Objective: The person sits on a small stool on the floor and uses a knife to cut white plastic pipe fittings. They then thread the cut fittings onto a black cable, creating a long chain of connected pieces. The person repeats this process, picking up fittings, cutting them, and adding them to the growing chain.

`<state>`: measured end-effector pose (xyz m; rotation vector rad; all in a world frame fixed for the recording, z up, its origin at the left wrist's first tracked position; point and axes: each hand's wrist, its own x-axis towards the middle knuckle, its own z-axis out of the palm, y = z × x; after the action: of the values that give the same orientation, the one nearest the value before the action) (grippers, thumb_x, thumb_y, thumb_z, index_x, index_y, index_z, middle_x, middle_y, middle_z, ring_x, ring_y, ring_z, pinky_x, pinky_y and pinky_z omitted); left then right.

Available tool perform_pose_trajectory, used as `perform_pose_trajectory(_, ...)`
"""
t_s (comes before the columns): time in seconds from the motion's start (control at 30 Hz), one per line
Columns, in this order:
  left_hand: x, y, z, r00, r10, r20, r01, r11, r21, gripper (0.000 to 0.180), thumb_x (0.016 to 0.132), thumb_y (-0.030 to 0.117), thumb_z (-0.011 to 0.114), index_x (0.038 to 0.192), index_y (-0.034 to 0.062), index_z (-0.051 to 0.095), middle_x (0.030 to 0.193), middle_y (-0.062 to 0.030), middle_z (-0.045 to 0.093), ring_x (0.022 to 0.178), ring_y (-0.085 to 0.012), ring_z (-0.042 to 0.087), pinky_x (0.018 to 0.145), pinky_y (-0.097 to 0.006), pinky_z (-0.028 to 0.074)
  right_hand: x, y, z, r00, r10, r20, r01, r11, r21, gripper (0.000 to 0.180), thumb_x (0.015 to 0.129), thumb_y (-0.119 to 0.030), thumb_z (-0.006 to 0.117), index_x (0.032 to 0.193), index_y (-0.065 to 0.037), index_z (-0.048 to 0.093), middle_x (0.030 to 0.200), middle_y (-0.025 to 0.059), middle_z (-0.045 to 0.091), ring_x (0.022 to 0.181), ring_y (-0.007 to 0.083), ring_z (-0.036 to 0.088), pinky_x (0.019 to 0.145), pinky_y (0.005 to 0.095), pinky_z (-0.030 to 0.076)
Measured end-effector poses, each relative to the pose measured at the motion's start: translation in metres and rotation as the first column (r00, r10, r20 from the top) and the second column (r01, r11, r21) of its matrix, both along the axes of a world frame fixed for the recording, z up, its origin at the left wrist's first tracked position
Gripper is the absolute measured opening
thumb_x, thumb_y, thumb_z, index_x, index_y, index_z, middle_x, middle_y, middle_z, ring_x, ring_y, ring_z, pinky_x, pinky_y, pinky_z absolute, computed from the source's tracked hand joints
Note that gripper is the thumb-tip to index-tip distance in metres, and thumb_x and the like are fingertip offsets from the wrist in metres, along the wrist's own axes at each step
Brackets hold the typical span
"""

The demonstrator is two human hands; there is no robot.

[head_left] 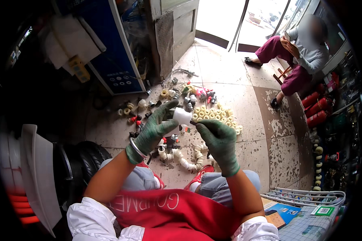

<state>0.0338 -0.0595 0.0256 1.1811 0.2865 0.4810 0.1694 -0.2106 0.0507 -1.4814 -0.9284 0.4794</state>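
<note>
Plainly, both hands are occupied near the middle of the frame. The left hand grasps a white piece between thumb and fingers, while the right hand pinches a small dark piece at the white one's lower right. Whether the two parts touch or one enters the other is too small to tell.

To handle this well, the left grip should probably stay firm without squeezing, and the right should hold the dark piece straight to the white one, as a slant could make it slip. Thumb and fingertip control seems better than force.

The white piece looks smooth, rounded and plastic, the dark one narrow. Green gloves look like thin, close-fitting fabric. Just beyond, at centre, cream rings cluster on the worn, patchy floor; at lower centre, pale, chunky fittings form a curving, knuckled chain.
</note>
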Motion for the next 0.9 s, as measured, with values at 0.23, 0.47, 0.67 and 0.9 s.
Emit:
perform_pose_trajectory(0.23,0.000,-0.020,0.013,0.980,0.151,-0.127,-0.118,0.964,0.237,0.037,0.090,0.021,0.060,0.121,0.0019,0.055,0.104,-0.0051,0.060,0.092,-0.0102,0.055,0.081,-0.024,0.047,-0.003,0.003,-0.023,0.794,0.010,-0.608,-0.106,0.987,-0.121,0.020,0.087,-0.016,0.063,0.099,-0.001,0.066,0.070,-0.0028,0.058,0.054,0.0020,0.046,0.048,0.0163,0.035)
perform_pose_trajectory(0.47,-0.005,-0.002,0.003,0.873,0.486,-0.032,-0.063,0.179,0.982,0.010,0.084,0.013,0.062,0.086,0.0036,0.065,0.091,-0.0097,0.062,0.078,-0.0267,0.061,0.068,-0.034,0.049,0.001,0.002,-0.022,0.684,0.104,-0.722,-0.274,0.954,-0.122,0.023,0.085,-0.021,0.066,0.098,-0.002,0.064,0.071,-0.0012,0.057,0.058,0.0033,0.049,0.051,0.0173,0.039)
perform_pose_trajectory(0.67,-0.008,-0.006,0.019,0.877,0.480,-0.022,-0.027,0.096,0.995,0.014,0.082,0.018,0.065,0.081,0.0046,0.065,0.094,-0.0097,0.060,0.075,-0.0261,0.061,0.065,-0.034,0.049,0.019,0.006,-0.037,0.982,0.108,0.153,-0.104,0.994,-0.035,0.043,0.080,-0.007,0.065,0.120,-0.001,0.048,0.112,0.0100,0.057,0.107,0.0185,0.054,0.092,0.0311,0.044)
perform_pose_trajectory(0.9,-0.004,-0.005,0.001,0.965,0.145,-0.219,-0.054,0.925,0.375,0.027,0.090,0.024,0.058,0.105,0.0013,0.060,0.098,-0.0070,0.061,0.089,-0.0148,0.059,0.077,-0.027,0.048,0.000,0.007,-0.030,0.862,0.320,-0.393,-0.379,0.922,-0.082,0.021,0.091,-0.008,0.057,0.110,-0.002,0.056,0.084,-0.0007,0.058,0.072,0.0042,0.051,0.064,0.0202,0.045)
